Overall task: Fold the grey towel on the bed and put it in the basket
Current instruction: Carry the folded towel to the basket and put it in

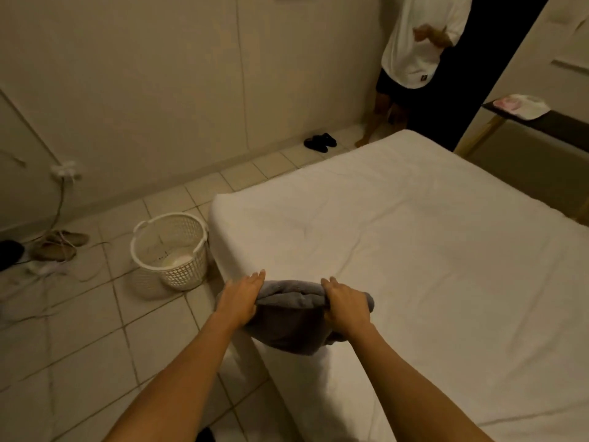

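Grey towel [291, 317], folded, grasped at each end by left hand [241, 303] and right hand [345, 303]; basket [170, 248] lies forward-left on the floor, nearer the left hand.

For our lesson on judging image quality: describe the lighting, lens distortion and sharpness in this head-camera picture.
Head view: dim, warm yellowish light with soft shadows and no glare; the wide-angle lens bows the bed edges and floor tile lines; the whole frame is soft and smeared, so the grey towel between the left hand and right hand lacks texture, and the basket mesh looks fuzzy.
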Available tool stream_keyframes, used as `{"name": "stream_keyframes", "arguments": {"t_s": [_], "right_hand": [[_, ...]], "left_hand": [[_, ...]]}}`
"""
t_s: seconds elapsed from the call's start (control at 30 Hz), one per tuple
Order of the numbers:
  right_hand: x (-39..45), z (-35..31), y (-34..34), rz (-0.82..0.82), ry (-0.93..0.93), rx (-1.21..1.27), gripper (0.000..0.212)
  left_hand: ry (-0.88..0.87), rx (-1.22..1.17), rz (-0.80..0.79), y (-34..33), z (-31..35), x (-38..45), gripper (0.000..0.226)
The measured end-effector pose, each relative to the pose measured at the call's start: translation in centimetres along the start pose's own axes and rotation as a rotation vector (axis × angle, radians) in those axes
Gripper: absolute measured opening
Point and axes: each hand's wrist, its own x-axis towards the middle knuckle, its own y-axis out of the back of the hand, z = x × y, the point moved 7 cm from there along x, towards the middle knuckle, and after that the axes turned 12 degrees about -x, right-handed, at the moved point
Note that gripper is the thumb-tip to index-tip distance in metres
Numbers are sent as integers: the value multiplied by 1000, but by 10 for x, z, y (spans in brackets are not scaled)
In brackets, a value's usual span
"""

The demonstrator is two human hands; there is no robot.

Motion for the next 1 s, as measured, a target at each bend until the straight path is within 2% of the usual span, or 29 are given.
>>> {"name": "stream_keyframes", "arguments": {"t_s": [0.37,0.57,1.0], "right_hand": [[111,-179,21,20,74,-57,52],[171,-254,42,78,160,-97,57],[326,-324,28,19,174,16,53]], "left_hand": [[64,37,45,72,-195,17,78],[121,43,91,109,-278,27,74],[207,-6,-30,132,-402,135,73]]}}
